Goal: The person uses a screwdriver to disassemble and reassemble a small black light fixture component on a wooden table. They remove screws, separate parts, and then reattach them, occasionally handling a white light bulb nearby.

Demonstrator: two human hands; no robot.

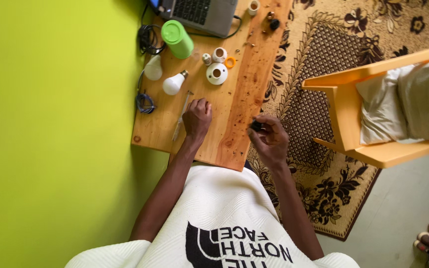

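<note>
The right hand [272, 140] hovers just past the right edge of the surface [242, 94], its fingers curled around a small dark part [256, 126] pinched near the fingertips, lifted off the wood where it can be turned and looked at closely. The left hand [197, 119] rests on the surface in a loose fist, knuckles down; whether it grips anything I cannot tell, though a thin metal tool [181, 115] lies just beside it, within easy reach. Further up, the loose pieces sit grouped together, probably so none rolls away: two white bulbs [174, 83] side by side near the left edge, a white round socket base [217, 73], a white cup-shaped piece [219, 54], a small orange ring [230, 62] and a tiny white cap [206, 59]. A green cylinder with a lid [177, 38] lies tilted next to a grey laptop [199, 14] at the far end. Dark cables [147, 39] and a blue coil of wire [145, 101] hang at the left edge, out of the way. The surface is a narrow plank of varnished wood with reddish stains, set against a bright lime-green wall [50, 124]. A patterned brown carpet [319, 74] covers the floor, and an orange plastic chair [353, 114] carrying pale cushions stands on it to the right.
</note>
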